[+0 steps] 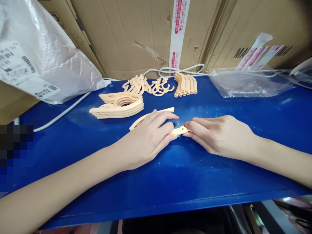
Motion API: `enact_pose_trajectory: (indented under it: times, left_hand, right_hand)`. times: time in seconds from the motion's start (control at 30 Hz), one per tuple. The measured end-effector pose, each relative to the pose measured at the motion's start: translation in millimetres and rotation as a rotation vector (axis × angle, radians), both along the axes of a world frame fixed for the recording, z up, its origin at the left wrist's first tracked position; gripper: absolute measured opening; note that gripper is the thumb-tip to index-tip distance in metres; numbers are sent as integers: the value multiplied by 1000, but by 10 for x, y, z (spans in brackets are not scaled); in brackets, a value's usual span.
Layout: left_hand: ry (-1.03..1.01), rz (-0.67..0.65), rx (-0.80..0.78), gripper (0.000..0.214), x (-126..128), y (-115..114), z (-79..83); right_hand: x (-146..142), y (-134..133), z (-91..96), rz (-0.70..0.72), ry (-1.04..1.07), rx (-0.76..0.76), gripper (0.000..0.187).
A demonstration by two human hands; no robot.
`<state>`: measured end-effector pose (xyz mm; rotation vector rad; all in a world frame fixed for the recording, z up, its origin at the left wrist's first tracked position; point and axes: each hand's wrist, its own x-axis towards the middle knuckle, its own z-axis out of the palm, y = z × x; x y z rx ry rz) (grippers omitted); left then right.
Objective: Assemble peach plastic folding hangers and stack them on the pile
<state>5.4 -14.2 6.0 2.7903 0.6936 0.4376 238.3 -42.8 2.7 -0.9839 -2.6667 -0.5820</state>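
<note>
A cream plastic hanger arm (179,130), with a small round hole near its end, sticks out from under the fingers of my left hand (151,138). That hand is closed on it, thumb below and fingers above. My right hand (220,135) pinches at the right end of the arm; a sliver of cream plastic shows at its fingertips, and the rest is hidden. Behind my left fingers lies another curved hanger piece (168,110), partly covered by the hand. Farther back are a stack of hanger arms (119,112) and a loose group of cream hooks (159,88).
Short cream hanger pieces (186,85) lie in a row at the back of the blue table (195,188). A silvery parcel bag (60,55) leans in at left. Clear plastic wrap (243,83), a white cable (65,112) and cardboard boxes (136,29) line the back.
</note>
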Motion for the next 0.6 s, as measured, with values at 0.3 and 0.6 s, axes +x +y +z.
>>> enact_pose_trajectory:
  times: [0.3,0.6]
  left_hand:
    - [2,-4,-7,27,-3,0,11]
    - [13,-7,-17,26,-4,-7,17]
  right_hand:
    - [2,-10,47,4,-94,147,31]
    - [-13,-31,80,-2,-82,208,32]
